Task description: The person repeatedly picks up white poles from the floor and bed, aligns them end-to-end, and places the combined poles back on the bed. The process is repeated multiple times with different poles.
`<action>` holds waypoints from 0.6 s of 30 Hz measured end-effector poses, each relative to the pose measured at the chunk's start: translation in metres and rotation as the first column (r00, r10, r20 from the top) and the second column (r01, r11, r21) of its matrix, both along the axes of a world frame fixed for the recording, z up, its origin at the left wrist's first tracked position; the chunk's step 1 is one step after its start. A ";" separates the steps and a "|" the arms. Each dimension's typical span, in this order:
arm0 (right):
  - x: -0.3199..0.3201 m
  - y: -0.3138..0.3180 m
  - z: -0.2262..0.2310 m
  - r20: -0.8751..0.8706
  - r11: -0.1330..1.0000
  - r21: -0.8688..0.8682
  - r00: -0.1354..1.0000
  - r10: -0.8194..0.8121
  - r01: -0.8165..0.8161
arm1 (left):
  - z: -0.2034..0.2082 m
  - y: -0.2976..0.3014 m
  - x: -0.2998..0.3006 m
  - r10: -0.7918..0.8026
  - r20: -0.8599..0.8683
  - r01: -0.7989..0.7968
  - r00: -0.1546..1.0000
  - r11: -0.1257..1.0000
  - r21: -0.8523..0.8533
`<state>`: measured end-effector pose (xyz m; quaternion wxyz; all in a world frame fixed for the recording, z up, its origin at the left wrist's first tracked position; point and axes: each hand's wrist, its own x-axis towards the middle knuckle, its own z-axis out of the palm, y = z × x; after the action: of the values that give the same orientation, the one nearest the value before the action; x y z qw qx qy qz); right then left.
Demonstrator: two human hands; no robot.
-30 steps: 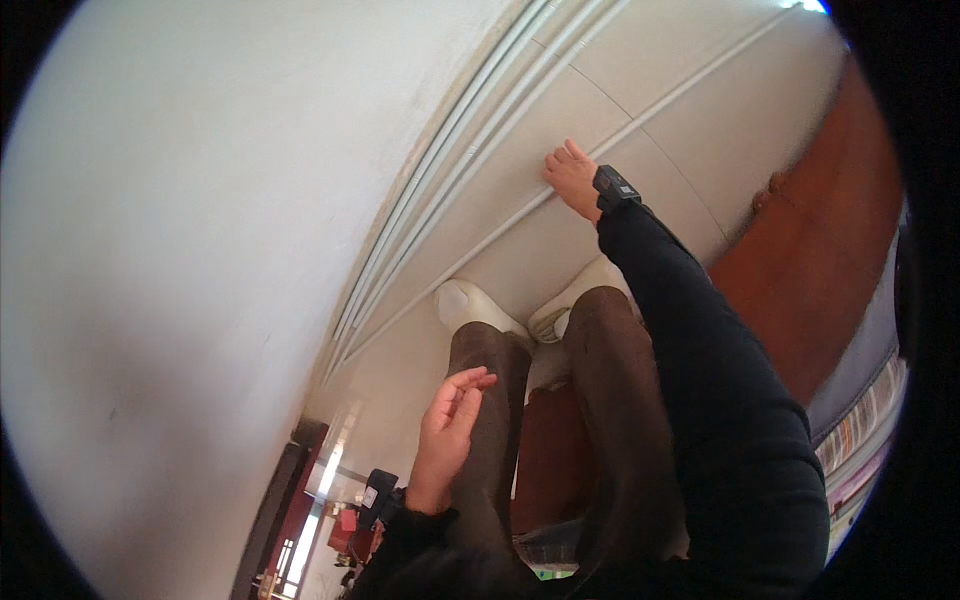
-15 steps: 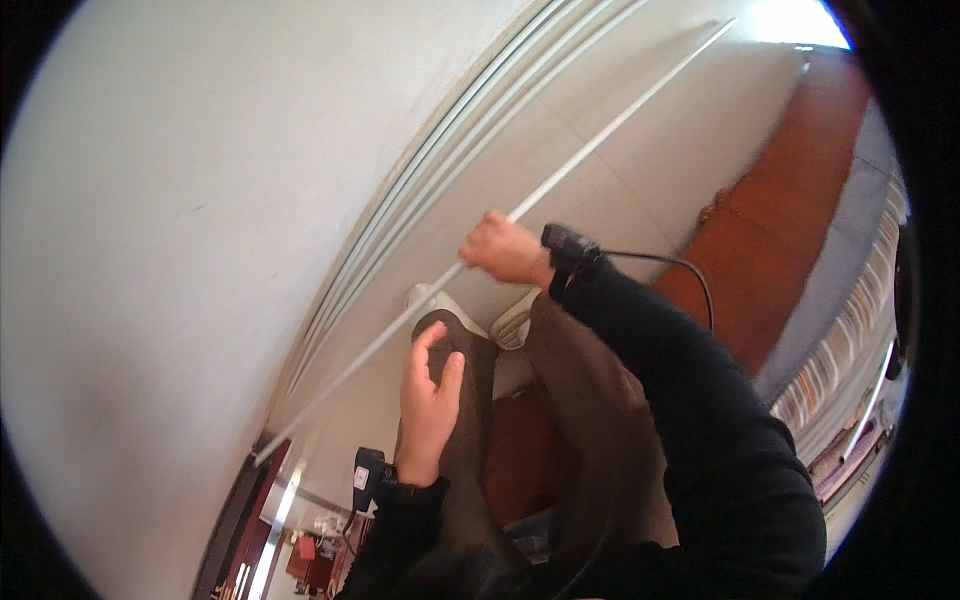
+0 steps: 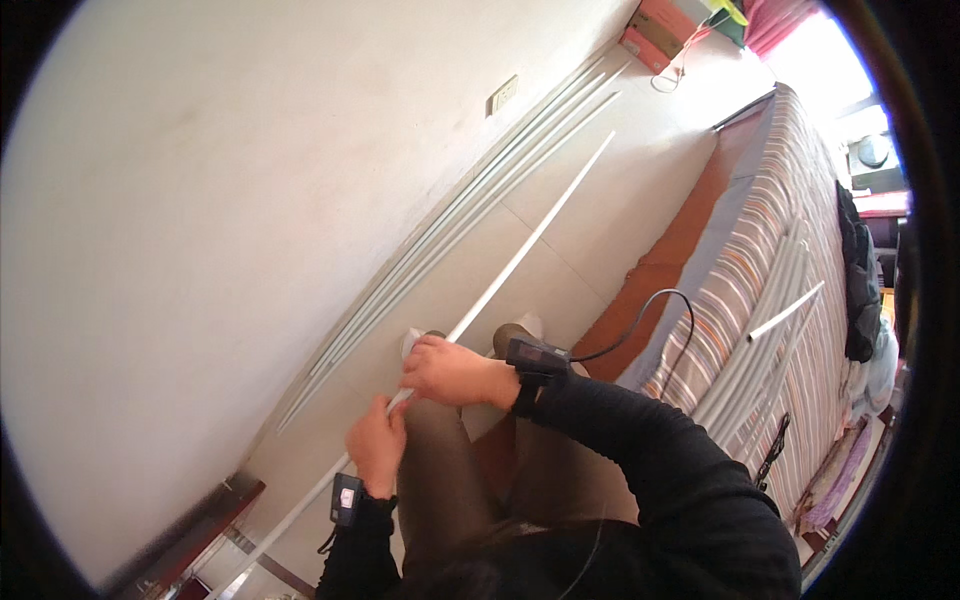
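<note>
Pole (image 3: 528,240), slim, straight and white, slants above the pale tiled floor (image 3: 590,230); similar long rods (image 3: 400,283) lie along the matte wall (image 3: 300,150). On my feed, the right hand (image 3: 445,372) curls around it, the left hand (image 3: 378,445) closed on it just beside. Half a second ago, my left hand hung open, off the pole.

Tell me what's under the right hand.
The right hand grips a long white pole, which shows on both sides; below is a brown trouser leg. The palm, the gripped stretch and whatever lies directly behind are covered.
</note>
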<state>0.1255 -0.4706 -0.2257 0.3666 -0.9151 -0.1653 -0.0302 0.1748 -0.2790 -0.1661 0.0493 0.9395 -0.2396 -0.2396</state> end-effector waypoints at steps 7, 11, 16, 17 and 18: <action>-0.108 0.007 0.116 -0.197 0.557 0.525 0.728 -0.657 0.644 | 0.080 0.132 -0.077 0.133 0.182 -0.099 0.974 0.978 -0.183; -0.160 -0.002 0.131 -0.149 0.303 0.582 0.465 -0.873 0.755 | 0.094 0.184 -0.115 0.175 0.193 -0.106 0.966 0.941 -0.322; -0.170 -0.027 0.168 -0.436 -0.212 0.819 0.338 -0.834 0.534 | 0.095 0.252 -0.160 0.110 0.250 0.002 0.962 0.913 -0.409; -0.173 -0.035 0.183 -0.493 -0.315 0.853 0.441 -0.750 0.417 | 0.095 0.267 -0.166 0.070 0.283 0.050 0.957 0.917 -0.397; -0.176 -0.044 0.200 -0.491 -0.400 0.870 0.572 -0.656 0.288 | 0.094 0.280 -0.172 0.038 0.315 0.091 0.948 0.917 -0.387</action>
<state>-0.0502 -0.5144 -0.0255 0.8092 -0.2965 0.2920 -0.4147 0.0029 0.0007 -0.0722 0.1966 0.9326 -0.3008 -0.0332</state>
